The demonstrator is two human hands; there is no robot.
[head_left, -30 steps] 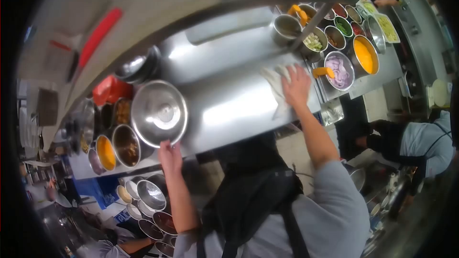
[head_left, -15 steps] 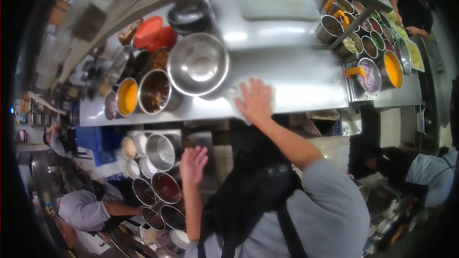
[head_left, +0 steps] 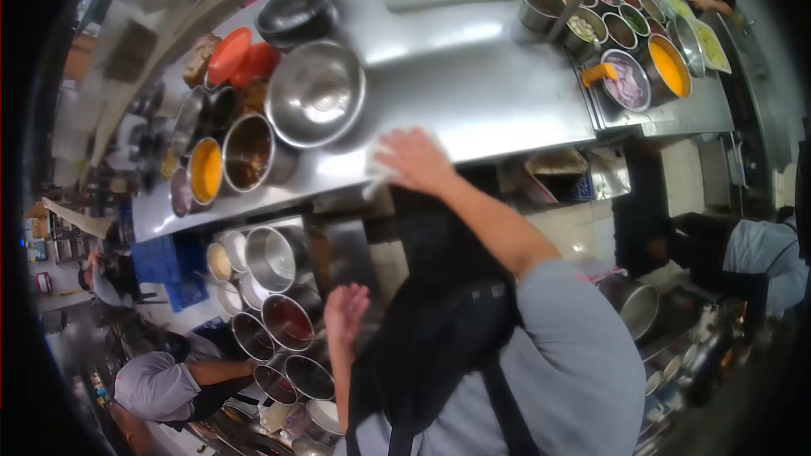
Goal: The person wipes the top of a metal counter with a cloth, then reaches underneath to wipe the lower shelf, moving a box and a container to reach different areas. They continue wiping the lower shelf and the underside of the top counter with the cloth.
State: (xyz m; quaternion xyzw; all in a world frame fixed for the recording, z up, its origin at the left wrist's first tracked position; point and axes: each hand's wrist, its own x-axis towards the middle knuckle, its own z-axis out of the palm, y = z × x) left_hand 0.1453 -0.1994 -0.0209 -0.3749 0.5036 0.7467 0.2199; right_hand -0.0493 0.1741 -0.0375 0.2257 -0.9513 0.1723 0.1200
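Right hand [head_left: 414, 160]: palm down, fingers a little spread, over a pale cloth [head_left: 376, 181] at the front edge of the bench [head_left: 490, 114]. We see no pinch; the hand covers most of the cloth, and how firmly it presses we cannot tell. Left hand [head_left: 346, 308]: raised off the bench, loosely open, nothing seen in it, near the pot of red contents [head_left: 287, 323] standing lower down.

Risks, in our judgement:
1. Cloth lies at the edge, a corner seemingly over it. With only flat pressure to hold it, it could slip from under the palm and drop.
2. Large metal bowl [head_left: 317, 93] sits close to the right hand, on its left. A wide sweep that way could knock the bowl into the pot with brown contents [head_left: 247, 152] beside it; that pot and the container of orange contents [head_left: 205, 171] might then spill.
3. Left hand gives the bowl no steadying, so a bump would go unchecked.
4. Lowering the left hand unwatched could dip it into the red contents or jar the pot's rim.
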